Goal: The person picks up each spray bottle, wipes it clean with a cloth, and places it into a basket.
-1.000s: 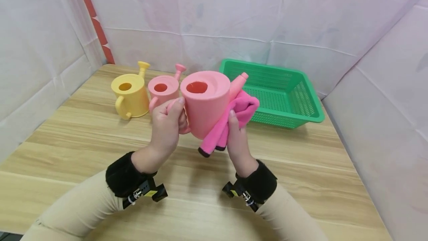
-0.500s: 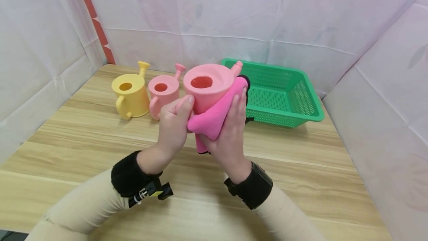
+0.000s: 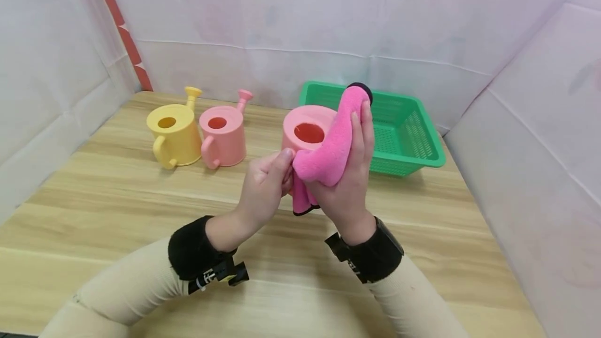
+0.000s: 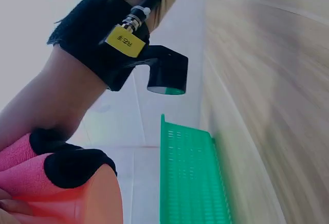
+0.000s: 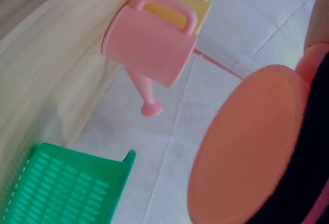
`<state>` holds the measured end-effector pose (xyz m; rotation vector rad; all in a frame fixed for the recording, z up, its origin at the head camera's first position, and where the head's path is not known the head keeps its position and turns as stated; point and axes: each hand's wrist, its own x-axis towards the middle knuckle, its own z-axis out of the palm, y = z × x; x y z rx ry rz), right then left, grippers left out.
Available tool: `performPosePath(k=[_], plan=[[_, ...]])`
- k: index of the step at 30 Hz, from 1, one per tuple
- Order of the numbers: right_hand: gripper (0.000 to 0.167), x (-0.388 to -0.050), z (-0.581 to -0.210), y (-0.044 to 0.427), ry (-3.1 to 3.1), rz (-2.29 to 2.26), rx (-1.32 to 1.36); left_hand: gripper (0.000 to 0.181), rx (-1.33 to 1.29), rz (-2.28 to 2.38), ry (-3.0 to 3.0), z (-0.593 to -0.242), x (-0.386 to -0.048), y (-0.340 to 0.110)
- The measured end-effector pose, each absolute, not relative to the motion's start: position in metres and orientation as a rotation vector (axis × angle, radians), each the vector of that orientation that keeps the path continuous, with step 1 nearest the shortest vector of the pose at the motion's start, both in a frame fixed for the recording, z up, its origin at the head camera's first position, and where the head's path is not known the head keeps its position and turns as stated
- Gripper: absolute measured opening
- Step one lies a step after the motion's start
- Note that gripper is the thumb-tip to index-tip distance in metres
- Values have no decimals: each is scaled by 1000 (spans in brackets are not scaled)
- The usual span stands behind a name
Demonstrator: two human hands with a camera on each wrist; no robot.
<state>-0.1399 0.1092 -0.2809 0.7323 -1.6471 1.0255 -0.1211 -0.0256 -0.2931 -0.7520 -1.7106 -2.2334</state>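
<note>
In the head view my left hand (image 3: 261, 192) grips the handle of a pink watering can (image 3: 292, 132), raised above the table. My right hand (image 3: 351, 184) holds a bright pink cloth (image 3: 332, 153) with black edging against the can's right side, fingers stretched up along it. The cloth hides the spout and much of the body. The can's flat base (image 5: 252, 147) faces the right wrist view. At the left of the left wrist view, the cloth's black edge (image 4: 77, 167) lies against the can.
A yellow watering can (image 3: 180, 137) and a second pink one (image 3: 229, 142) stand upright side by side, back left on the wooden table (image 3: 117, 213). A green perforated basket (image 3: 415, 163) sits at the back right. White sheets (image 3: 310, 20) enclose the table's back and sides.
The right hand has shifted the cloth from low near the spout to the can's side, now covering the spout. Both hands and the can have moved right in the head view.
</note>
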Motion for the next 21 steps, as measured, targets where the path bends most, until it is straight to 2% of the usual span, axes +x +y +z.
performPosePath(k=[8,10,12,16,18,21], plan=[[89,-132,-281,110,-1685,1232,697,44,-660,-2297,-1641,-274,-124,-15],[87,-130,-277,110,-1712,1267,676,43,-642,-2332,-1590,-266,-127,-9],[74,-129,-271,111,-1731,1354,674,42,-638,-2370,-1535,-259,-132,-3],[36,-131,-267,116,-1714,1576,664,41,-637,-2437,-1470,-249,-141,13],[27,-131,-273,121,-1678,1697,628,40,-634,-2448,-1459,-247,-145,21],[23,-134,-286,130,-1604,1901,526,39,-642,-2448,-1444,-248,-151,36]])
